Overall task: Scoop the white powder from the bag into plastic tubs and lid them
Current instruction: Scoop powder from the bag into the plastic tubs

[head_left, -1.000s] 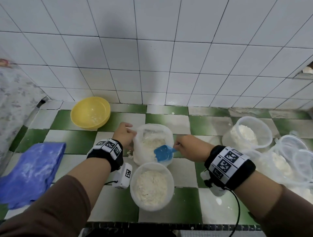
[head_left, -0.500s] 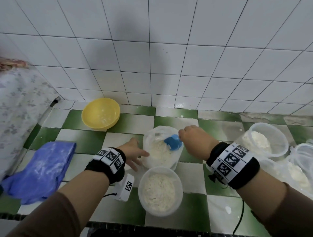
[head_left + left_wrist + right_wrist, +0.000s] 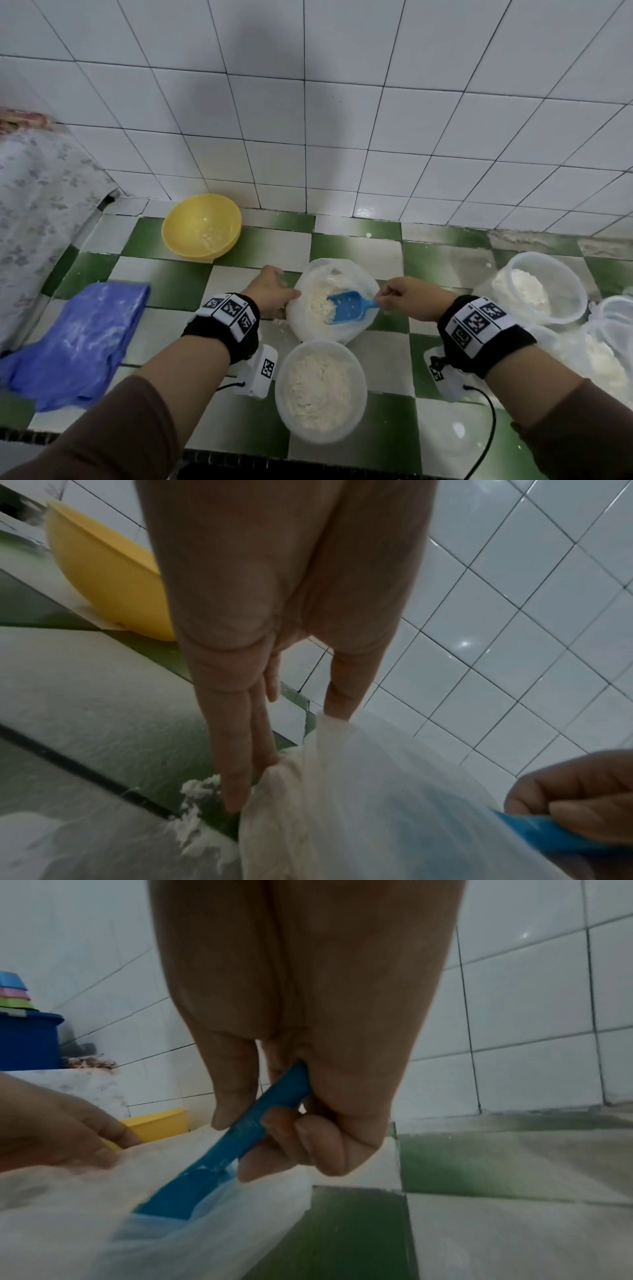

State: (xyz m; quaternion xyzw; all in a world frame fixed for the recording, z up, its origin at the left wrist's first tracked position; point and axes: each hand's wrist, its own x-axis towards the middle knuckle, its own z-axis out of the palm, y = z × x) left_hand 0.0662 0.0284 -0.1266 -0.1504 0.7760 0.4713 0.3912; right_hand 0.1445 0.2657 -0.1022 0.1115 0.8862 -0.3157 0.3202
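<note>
A clear plastic bag [image 3: 359,274] of white powder [image 3: 317,299] stands open on the green-and-white tiled counter. My right hand [image 3: 387,301] grips the handle of a blue scoop [image 3: 346,306], whose blade lies in the bag's powder. In the right wrist view the fingers curl round the scoop handle [image 3: 246,1129]. My left hand [image 3: 286,298] rests straight fingers [image 3: 240,750] against the left side of the bag [image 3: 377,791], thumb at its rim. A round plastic tub [image 3: 322,437], nearly full of powder and without a lid, sits just in front of the bag.
A yellow bowl [image 3: 202,226] stands at the back left by the tiled wall. A blue plastic sheet [image 3: 75,339] lies at the left. At the right are an open tub [image 3: 568,270] of powder and stacked tubs [image 3: 613,315]. Spilled powder [image 3: 198,791] lies beside the bag.
The scoop has come from the bag's far rim down into the powder. My left hand has shifted from the counter in front of the bag to its left side.
</note>
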